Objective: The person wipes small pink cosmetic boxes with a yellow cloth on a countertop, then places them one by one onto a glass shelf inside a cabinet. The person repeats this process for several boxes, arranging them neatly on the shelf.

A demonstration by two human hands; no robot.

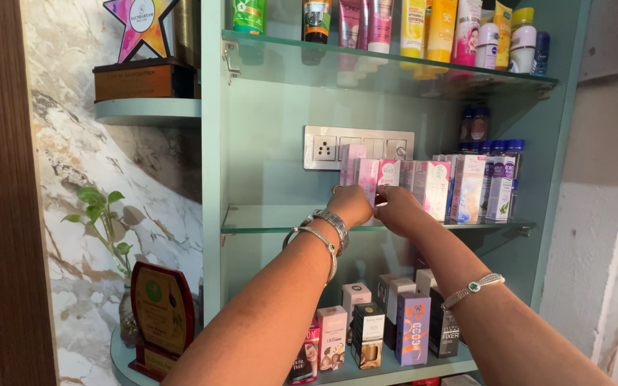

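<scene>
on the bottom shelf (423,372), nearest, small cartons (395,325) stand upright in a loose cluster. above it, at the glass middle shelf (266,227), the left hand (352,204) and right hand (398,209) meet, both closed on a pink box (386,174) standing in a row of pink and white boxes (441,186). behind, a switch plate (327,148) sits on the back wall. highest up, the top shelf (309,61) carries tubes and bottles (430,28).
</scene>
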